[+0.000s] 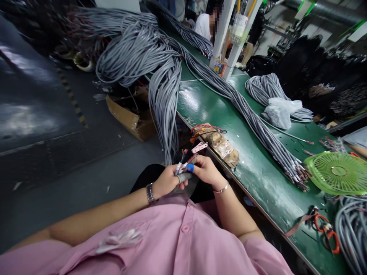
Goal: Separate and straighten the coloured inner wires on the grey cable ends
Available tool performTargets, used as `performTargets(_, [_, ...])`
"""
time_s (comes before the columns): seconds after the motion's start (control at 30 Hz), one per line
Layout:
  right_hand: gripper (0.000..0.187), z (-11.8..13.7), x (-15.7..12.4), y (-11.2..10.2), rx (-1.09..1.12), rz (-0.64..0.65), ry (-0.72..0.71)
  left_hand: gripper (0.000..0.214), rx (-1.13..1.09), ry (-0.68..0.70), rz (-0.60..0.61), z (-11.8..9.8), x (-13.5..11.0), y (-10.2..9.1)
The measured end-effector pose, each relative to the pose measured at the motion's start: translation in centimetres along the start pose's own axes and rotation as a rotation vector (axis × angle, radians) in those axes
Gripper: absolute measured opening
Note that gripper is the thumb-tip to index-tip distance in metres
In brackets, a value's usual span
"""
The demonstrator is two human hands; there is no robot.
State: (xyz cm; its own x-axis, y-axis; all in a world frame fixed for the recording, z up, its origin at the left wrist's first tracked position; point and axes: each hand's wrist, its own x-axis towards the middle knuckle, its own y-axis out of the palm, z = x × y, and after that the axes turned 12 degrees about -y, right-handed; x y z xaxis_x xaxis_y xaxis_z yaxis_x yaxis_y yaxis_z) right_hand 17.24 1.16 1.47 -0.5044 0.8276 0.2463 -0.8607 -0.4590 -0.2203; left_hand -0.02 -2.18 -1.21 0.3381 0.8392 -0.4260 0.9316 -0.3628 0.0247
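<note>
My left hand (166, 180) is closed around the end of a grey cable (168, 114), whose coloured inner wires (182, 157) stick up from the fist. My right hand (205, 170), with a blue guard on one fingertip, pinches those wire ends just to the right of the left hand. Both hands sit in front of my chest, beside the near edge of the green workbench (252, 168). The cable belongs to a thick grey bundle hanging off the bench edge.
A taped brown block with a pink clip (219, 143) sits at the bench edge. A long grey cable bundle (258, 126), a plastic bag (279, 110), a green fan grille (336, 172) and orange scissors (327, 231) lie on the bench. A cardboard box (132, 114) stands on the floor. Another person (205, 25) sits far back.
</note>
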Motion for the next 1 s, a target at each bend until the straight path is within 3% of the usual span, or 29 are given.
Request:
performTargets(0.1, [0.016,1.4,-0.2,0.5,-0.343,0.037,-0.116,0.01,0.0,-0.044,0.023,0.0,0.1,-0.1])
performTargets(0.2, [0.013,1.8,-1.0,0.8,-0.458,-0.091,-0.182,0.014,-0.16,-0.057,-0.03,0.2,0.4,-0.4])
performTargets(0.33, [0.031,0.2,-2.2,1.6,-0.171,-0.383,-0.062,0.02,-0.372,0.003,-0.075,0.2,0.5,-0.6])
performTargets(0.43, [0.031,-1.2,-2.4,2.9,0.184,-0.435,0.109,0.021,-0.398,0.043,-0.089,0.0,0.4,-0.4])
performTargets(0.53, [0.025,-1.5,-1.8,3.8,0.305,-0.504,0.141,0.022,-0.383,0.033,-0.072,0.0,0.3,-0.1])
performTargets(0.77, [0.025,-0.5,-0.1,2.9,0.317,-0.324,0.157,0.019,-0.261,-0.052,-0.031,0.4,0.2,-0.3])
performTargets(1.0, [0.022,-1.5,0.1,2.9,0.338,-0.426,0.21,0.019,-0.4,-0.012,-0.077,0.3,0.4,-0.3])
